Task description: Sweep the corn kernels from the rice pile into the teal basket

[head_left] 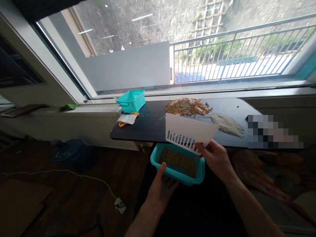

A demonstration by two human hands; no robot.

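My left hand (160,192) supports a teal plastic basin (154,158) from below, its thumb over the near rim. Inside the basin lies a layer of small greenish-brown beans or grains (177,161). Between the thumb and fingers of my right hand (214,159) is a white plastic panel with a row of slots (189,126), tilted above the basin's far rim at the table edge. Just beyond the panel, a heap of orange-yellow kernels mixed with white grains (186,107) lies on the dark table (145,128). White rice-like grains (228,124) spread to its right.
Another teal basin (132,101) stands at the table's back left, with a folded white and yellow cloth (127,119) before it. A radiator (103,125) runs left under the window. On the floor are a blue water jug (71,153) and a power strip (120,205) with its cable.
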